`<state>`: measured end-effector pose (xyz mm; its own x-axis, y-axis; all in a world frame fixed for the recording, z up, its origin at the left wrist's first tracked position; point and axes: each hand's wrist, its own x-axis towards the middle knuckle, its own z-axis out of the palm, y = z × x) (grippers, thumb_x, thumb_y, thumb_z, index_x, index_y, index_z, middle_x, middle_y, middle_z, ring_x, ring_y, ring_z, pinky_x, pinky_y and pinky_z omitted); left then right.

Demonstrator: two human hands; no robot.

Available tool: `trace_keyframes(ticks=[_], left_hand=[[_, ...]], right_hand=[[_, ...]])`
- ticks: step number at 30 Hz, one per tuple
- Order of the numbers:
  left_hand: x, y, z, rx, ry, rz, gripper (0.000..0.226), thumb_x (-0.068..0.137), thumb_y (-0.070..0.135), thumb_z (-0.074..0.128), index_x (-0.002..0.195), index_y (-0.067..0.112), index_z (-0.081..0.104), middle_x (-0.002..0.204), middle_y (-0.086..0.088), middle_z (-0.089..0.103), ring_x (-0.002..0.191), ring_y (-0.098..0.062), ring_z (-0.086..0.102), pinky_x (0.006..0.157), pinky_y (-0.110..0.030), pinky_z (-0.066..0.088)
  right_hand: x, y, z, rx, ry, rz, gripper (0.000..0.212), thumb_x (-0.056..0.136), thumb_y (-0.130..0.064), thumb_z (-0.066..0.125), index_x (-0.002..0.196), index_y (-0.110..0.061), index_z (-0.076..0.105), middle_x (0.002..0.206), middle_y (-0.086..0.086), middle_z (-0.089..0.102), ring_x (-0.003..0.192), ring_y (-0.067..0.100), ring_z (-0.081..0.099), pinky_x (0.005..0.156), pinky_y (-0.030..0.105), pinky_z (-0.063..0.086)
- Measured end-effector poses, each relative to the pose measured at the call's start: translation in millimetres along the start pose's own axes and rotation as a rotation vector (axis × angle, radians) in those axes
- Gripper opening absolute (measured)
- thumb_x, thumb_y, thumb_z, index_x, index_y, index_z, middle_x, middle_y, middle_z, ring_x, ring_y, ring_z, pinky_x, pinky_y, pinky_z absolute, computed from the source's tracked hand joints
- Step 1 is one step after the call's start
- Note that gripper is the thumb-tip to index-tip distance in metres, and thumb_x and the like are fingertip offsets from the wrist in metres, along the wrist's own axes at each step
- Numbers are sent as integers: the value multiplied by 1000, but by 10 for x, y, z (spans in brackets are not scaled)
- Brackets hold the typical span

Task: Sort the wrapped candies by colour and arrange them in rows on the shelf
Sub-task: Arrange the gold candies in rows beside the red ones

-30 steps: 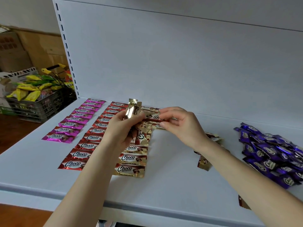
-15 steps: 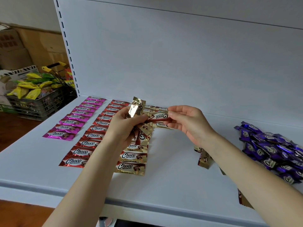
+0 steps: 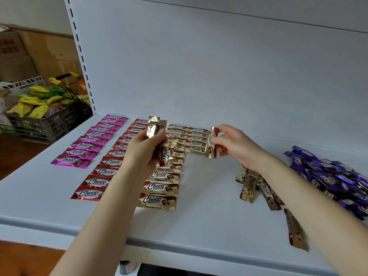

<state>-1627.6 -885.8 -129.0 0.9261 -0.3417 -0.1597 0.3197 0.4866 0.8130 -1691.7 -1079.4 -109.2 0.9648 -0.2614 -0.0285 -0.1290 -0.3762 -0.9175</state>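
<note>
Head view: gripping bunch of gold candies [image 3: 153,127] in L hand [image 3: 145,151], over long gold row [image 3: 161,186]. Pinching single gold candy [image 3: 210,144] upright in R hand [image 3: 237,146], just right of short gold row [image 3: 196,138] on shelf [image 3: 199,216].

Shelf [image 3: 209,216]: four candy rows run front to back, side by side on the left half.
- First row [image 3: 89,140]: leftmost.
- Second row [image 3: 111,162]: just right of the first.
- Third row [image 3: 161,186]: next right, reaching furthest forward.
- Fourth row [image 3: 196,139]: short, at the back only.
- Left hand [image 3: 145,150]: above the third row, gripping a candy bunch [image 3: 154,128].
- Right hand [image 3: 235,144]: at the fourth row's front end, pinching a held candy [image 3: 211,144].
- Loose pile [image 3: 256,186]: right of the rows.
- Single candy [image 3: 296,234]: before the loose pile, near the front edge.
- Large heap [image 3: 328,176]: far right.

Basket [image 3: 45,124]: beyond the shelf's left end.

Cardboard boxes [image 3: 29,56]: behind the basket.
</note>
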Motion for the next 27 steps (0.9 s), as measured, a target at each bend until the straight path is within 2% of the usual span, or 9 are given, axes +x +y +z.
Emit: trace_keyframes(ticks=[3, 6, 9, 12, 16, 18, 21, 25, 27], left_hand=[[30, -9, -26, 25, 23, 2, 3, 89, 3, 57, 92, 3, 57, 77, -9, 57, 66, -18, 59, 54, -28, 53], [53, -14, -49, 31, 39, -4, 2, 88, 4, 58, 89, 3, 57, 77, -10, 57, 66, -19, 58, 61, -33, 47], [70, -17, -54, 21, 47, -7, 3, 87, 5, 60, 89, 3, 58, 79, -9, 58, 68, -18, 58, 65, -32, 48], [86, -19, -59, 4, 46, -22, 7, 86, 7, 61, 89, 3, 59, 78, -8, 60, 67, -17, 60, 64, -30, 51], [120, -17, -82, -39, 16, -61, 12, 83, 9, 63, 92, 1, 59, 84, -10, 63, 70, -18, 63, 66, -30, 52], [132, -22, -91, -32, 15, -72, 15, 81, 8, 64, 93, 0, 59, 88, -13, 63, 74, -20, 63, 71, -32, 50], [135, -23, -96, -33, 24, -69, 12, 81, 7, 64, 90, 1, 59, 86, -12, 62, 73, -21, 61, 70, -33, 48], [137, -25, -98, -47, 29, -72, 10, 83, 8, 63, 90, 1, 59, 83, -11, 63, 70, -19, 63, 67, -29, 51], [135, -20, -100, -47, 19, -73, 11, 83, 9, 63, 90, 1, 59, 85, -11, 63, 71, -19, 62, 63, -28, 51]], right_hand=[[10, 81, -58, -380, -225, 41, 23, 87, -12, 61, 108, -18, 53, 76, 1, 59, 66, 13, 52, 64, 25, 45], [44, 159, -12, -574, -205, -11, 31, 83, -17, 68, 109, -16, 52, 75, -5, 61, 75, 15, 57, 76, 32, 45], [38, 197, 24, -591, -123, -101, 21, 81, -21, 70, 97, -19, 57, 78, -12, 57, 82, 13, 57, 77, 26, 45], [-21, 215, -7, -623, -97, -126, 20, 78, -30, 72, 91, -21, 60, 82, -10, 58, 82, 10, 57, 78, 25, 46], [-70, 228, -32, -779, -180, -83, 27, 78, -31, 71, 102, -22, 66, 94, -4, 60, 90, 12, 58, 82, 27, 47], [-52, 234, -19, -786, -168, -99, 28, 81, -27, 68, 109, -22, 66, 97, -4, 59, 90, 10, 55, 80, 24, 45], [-16, 251, 18, -805, -121, -153, 29, 85, -24, 64, 114, -20, 65, 104, -2, 59, 93, 11, 51, 78, 21, 38], [-25, 272, 38, -784, -73, -236, 25, 88, -20, 60, 113, -16, 66, 100, -4, 56, 91, 6, 47, 67, 10, 32], [-33, 273, 45, -770, -67, -261, 24, 89, -17, 60, 111, -13, 67, 94, -9, 53, 90, 5, 45, 67, 2, 33]])
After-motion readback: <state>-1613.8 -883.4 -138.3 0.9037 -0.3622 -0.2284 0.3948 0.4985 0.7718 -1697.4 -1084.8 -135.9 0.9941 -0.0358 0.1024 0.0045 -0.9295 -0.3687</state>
